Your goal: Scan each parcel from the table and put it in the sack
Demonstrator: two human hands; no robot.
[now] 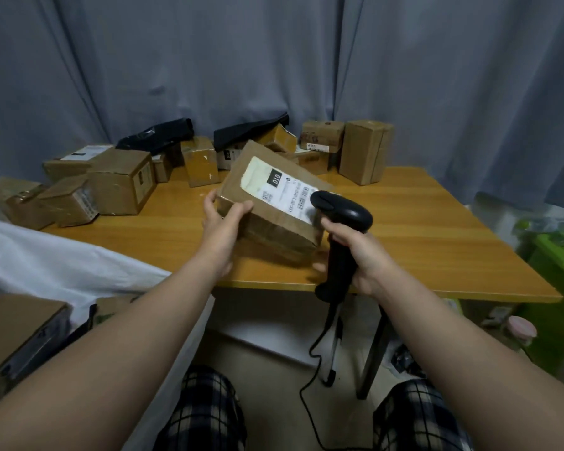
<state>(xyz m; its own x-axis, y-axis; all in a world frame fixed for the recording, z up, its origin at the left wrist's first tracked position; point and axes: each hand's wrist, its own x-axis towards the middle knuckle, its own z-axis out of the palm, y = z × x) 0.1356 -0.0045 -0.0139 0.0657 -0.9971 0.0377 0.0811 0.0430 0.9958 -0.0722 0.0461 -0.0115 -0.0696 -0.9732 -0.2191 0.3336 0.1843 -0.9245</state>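
The parcel (pixel 267 219) is a flat brown cardboard box wrapped in glossy tape. It is held tilted above the middle of the table (pixel 437 236), its broad face turned up. Whether its lower edge touches the tabletop cannot be told. A white rectangular label (pixel 279 187) with a black patch and small barcodes covers much of that face.

The left hand (pixel 223 229) grips the parcel's left corner, thumb on top and fingers curled under. The right hand (pixel 362 255) is wrapped tight round the handle of a matt black scanner (pixel 341 219), over the table's front edge. The scanner's rounded head is just above the label's right end. Its thin black cord (pixel 310 382) trails down below the table.

The tabletop is smooth orange-brown wood grain. Along its back and left side stand many taped cardboard boxes (pixel 121 180), some dented. Two crumpled black plastic bags (pixel 158 135) lie among them at the back.

Left of the table the sack (pixel 62 255) hangs in soft white folds. Behind the table falls a pleated grey-blue curtain (pixel 274 60). Right of the table sits a green plastic crate (pixel 557 265).
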